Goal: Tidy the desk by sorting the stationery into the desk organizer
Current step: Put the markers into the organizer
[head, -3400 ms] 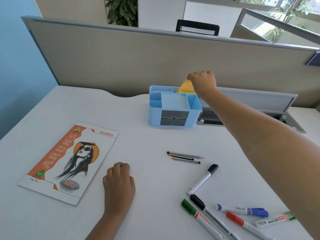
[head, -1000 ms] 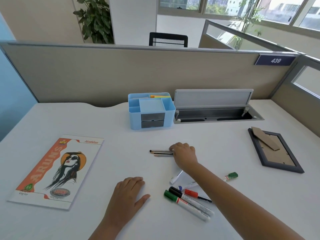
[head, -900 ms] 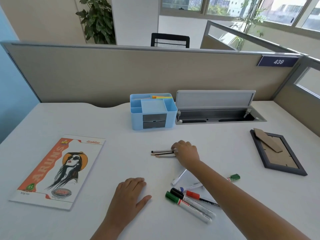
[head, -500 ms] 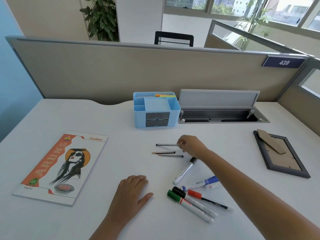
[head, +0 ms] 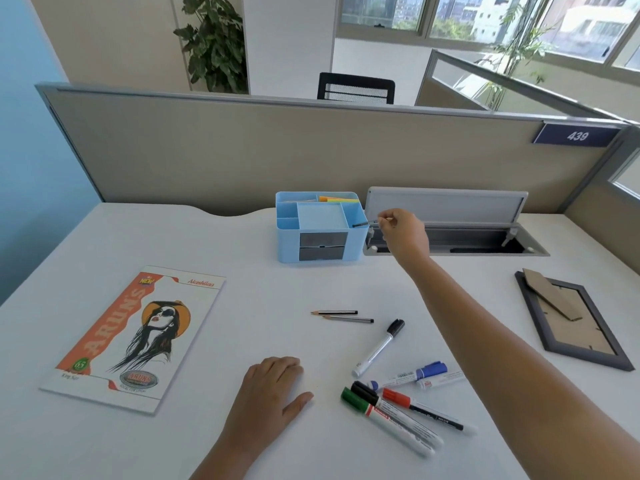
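Note:
A light blue desk organizer (head: 288, 244) stands at the back of the white desk, with yellow and orange sticky notes (head: 337, 199) in a rear compartment. My right hand (head: 403, 233) pinches a thin dark pencil (head: 364, 223) just over the organizer's right edge. Two more pencils (head: 341, 315) lie side by side mid-desk. Several markers (head: 394, 400) with black, green, red and blue caps lie near the front right. My left hand (head: 268, 393) rests flat on the desk, fingers relaxed.
A notepad with an orange cover (head: 135, 337) lies at the left. A dark picture frame (head: 571, 327) lies face down at the right. An open grey cable tray (head: 457, 237) sits behind my right hand. A beige partition (head: 242, 150) closes the back.
My right hand picked one pencil from the group of three and carried it up and back to the organizer's right edge. The left hand stayed put.

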